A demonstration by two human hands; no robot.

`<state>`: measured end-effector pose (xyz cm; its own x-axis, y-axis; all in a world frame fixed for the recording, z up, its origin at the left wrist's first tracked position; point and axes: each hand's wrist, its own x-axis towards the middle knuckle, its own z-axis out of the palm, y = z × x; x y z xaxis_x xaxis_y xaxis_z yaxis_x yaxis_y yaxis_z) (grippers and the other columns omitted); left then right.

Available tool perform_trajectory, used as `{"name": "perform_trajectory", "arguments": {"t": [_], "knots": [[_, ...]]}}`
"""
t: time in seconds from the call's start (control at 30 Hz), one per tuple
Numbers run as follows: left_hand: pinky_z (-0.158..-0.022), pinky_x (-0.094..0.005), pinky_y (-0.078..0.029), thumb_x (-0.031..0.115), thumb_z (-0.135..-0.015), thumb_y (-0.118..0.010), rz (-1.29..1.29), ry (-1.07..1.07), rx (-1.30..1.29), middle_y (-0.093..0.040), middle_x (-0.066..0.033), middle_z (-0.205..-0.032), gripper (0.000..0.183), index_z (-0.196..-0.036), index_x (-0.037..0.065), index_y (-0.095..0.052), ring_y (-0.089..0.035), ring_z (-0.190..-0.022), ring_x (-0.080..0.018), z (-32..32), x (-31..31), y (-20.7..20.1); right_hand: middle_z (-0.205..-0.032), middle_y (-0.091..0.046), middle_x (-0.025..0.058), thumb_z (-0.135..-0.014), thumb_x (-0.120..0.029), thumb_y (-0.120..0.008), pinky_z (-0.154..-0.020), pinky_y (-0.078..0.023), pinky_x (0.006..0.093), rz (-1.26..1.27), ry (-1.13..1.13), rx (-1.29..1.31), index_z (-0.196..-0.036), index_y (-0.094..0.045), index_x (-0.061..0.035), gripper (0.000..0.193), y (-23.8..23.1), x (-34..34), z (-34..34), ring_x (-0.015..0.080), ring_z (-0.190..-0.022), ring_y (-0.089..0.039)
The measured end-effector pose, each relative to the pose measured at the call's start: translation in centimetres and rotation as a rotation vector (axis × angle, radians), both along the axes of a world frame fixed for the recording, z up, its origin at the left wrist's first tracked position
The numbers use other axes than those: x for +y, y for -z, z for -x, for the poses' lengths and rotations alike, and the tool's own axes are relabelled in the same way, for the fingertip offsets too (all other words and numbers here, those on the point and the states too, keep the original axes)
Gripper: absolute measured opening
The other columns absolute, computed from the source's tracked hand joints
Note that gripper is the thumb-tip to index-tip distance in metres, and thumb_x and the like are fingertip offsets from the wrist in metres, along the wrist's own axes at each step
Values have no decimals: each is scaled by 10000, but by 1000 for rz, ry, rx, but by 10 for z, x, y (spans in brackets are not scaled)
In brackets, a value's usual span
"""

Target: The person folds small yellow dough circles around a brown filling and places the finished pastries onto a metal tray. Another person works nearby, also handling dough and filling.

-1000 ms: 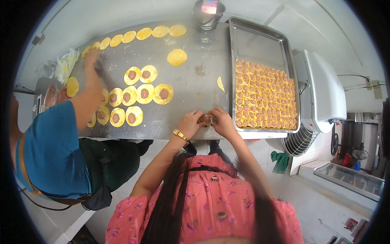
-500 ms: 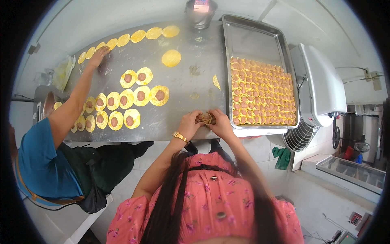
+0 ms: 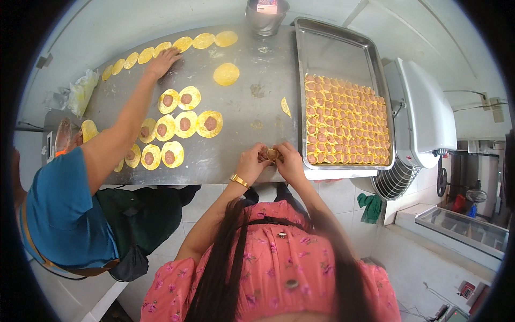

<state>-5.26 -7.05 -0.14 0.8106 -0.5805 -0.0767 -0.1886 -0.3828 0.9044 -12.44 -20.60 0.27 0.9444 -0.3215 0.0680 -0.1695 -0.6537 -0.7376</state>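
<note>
At the front edge of the steel table [image 3: 230,155], my left hand [image 3: 251,164] and my right hand [image 3: 290,162] pinch one small open-topped dumpling [image 3: 272,154] between them. Its yellow wrapper is gathered into a cup, and the fingers hide most of it. A gold watch is on my left wrist. To the left lie rows of yellow round wrappers with a ball of pinkish meat filling on each, such as the nearest wrapper [image 3: 210,124]. Right of my hands, a metal tray [image 3: 338,51] carries tightly packed rows of finished-looking dumplings [image 3: 348,121].
Plain wrappers [image 3: 203,41] line the far edge; one lone wrapper [image 3: 226,74] lies nearer. A co-worker's hand [image 3: 163,61] reaches over the table's left side. A metal bucket [image 3: 265,19] stands at the back, a white machine [image 3: 424,112] beyond the tray. A wrapper scrap [image 3: 286,107] lies by the tray.
The dumpling has turned slightly in my fingers, its round opening now facing up. The co-worker's hand has moved right along the far row of wrappers.
</note>
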Motion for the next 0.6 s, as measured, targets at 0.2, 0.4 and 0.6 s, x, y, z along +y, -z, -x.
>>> {"name": "perform_trajectory", "arguments": {"t": [0.2,0.4,0.6], "knots": [[-648,-332,-510,41,-697,-704,12,-9,-62,-657,-127,-802,264,-935,34,-591,-648,-717,-262,-3,2,11,-925,-580,147,-662,64,-590,-696,-480,389,6,-28,-84,-989,-598,-26,340,-9,-5,-5,353,-827,-585],[-663,-319,-527,32,-705,-699,-6,21,-82,-648,-117,-875,266,-960,30,-621,-653,-754,-247,-6,-1,9,-880,-561,154,-657,45,-608,-682,-476,398,32,-52,-13,-968,-597,-20,318,-3,-7,-7,364,-802,-572],[-660,-321,-525,27,-699,-694,52,51,-179,-642,-129,-873,263,-952,29,-621,-645,-748,-260,-14,-3,18,-855,-549,160,-667,51,-597,-666,-465,415,105,-24,-67,-913,-598,-20,256,-13,-7,-13,375,-799,-561]]}}
